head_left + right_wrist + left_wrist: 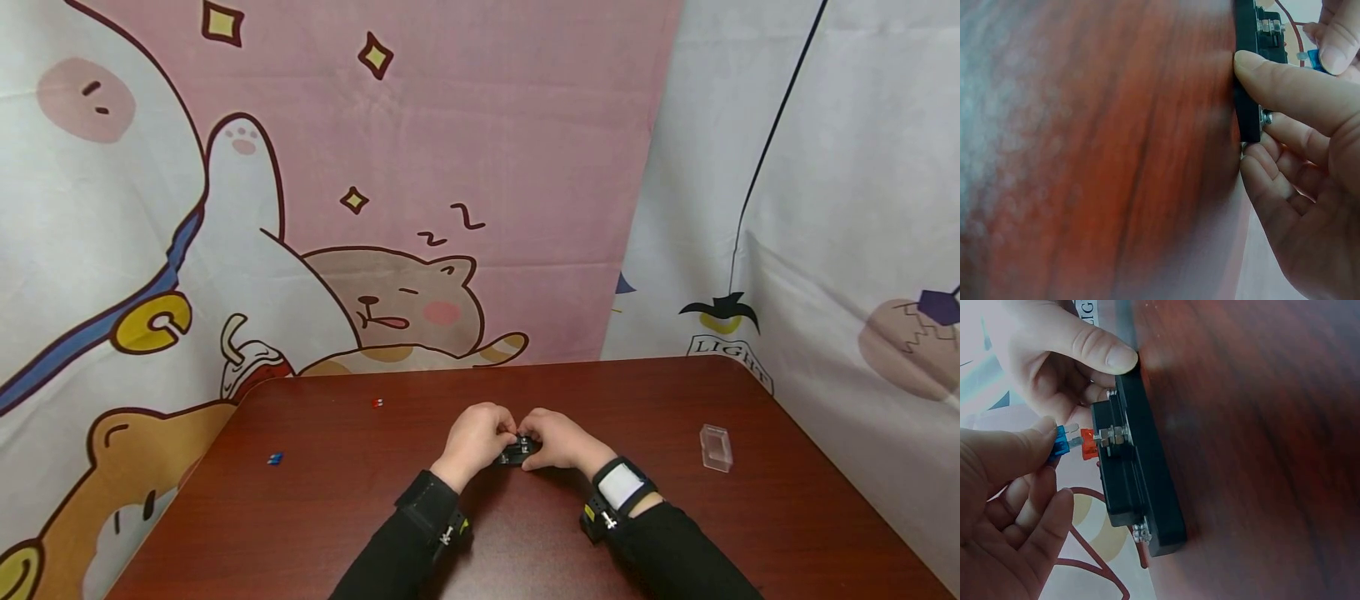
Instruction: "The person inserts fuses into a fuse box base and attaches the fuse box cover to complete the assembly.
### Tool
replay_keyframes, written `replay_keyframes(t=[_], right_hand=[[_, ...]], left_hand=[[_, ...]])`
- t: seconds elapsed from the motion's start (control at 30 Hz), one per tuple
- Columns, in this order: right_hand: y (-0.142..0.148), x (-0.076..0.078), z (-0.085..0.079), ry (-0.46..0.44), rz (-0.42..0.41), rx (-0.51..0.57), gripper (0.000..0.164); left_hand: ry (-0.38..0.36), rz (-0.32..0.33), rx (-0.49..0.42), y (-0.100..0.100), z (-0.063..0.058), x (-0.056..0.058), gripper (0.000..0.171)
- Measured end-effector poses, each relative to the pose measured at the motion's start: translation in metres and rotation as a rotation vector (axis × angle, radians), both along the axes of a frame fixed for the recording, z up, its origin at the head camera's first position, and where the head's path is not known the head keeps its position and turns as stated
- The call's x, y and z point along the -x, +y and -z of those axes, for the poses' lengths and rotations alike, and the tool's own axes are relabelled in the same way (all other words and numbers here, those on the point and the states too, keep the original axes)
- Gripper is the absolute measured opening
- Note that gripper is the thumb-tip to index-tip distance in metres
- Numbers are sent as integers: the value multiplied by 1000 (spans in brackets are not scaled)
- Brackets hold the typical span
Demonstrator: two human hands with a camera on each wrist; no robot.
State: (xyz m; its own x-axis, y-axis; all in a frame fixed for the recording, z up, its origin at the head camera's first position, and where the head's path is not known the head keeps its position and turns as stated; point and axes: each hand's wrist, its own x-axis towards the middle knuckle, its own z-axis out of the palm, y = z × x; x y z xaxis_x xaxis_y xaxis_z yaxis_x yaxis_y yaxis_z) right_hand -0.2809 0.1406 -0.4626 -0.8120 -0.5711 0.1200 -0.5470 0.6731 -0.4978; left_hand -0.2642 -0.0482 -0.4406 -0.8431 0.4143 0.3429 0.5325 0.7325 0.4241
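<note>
A black fuse block with metal bolts and nuts stands on the table between the two hands. My left hand pinches a blue blade fuse between thumb and fingers, its metal prongs turned towards the block. A red-orange blade fuse sits at the block's upper face, right beside those prongs; whether the two touch, I cannot tell. At the block's other end my right hand grips its base, thumb on the near side and fingers behind. In the head view the fingers hide much of the block.
Small blue pieces lie on the brown table at the left, and small red pieces near the back edge. A clear plastic box is on the right side. Behind the table hangs a cartoon-printed cloth.
</note>
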Motion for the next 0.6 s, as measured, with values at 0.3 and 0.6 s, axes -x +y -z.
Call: replay_keyframes(t=[0.3, 0.6], right_hand=[[0, -1, 0, 10, 6, -5, 38], [0, 0, 1, 30, -6, -8, 37]], left_hand=[[43, 30, 59, 5, 2, 6, 9], [55, 48, 102, 8, 1, 5, 7]])
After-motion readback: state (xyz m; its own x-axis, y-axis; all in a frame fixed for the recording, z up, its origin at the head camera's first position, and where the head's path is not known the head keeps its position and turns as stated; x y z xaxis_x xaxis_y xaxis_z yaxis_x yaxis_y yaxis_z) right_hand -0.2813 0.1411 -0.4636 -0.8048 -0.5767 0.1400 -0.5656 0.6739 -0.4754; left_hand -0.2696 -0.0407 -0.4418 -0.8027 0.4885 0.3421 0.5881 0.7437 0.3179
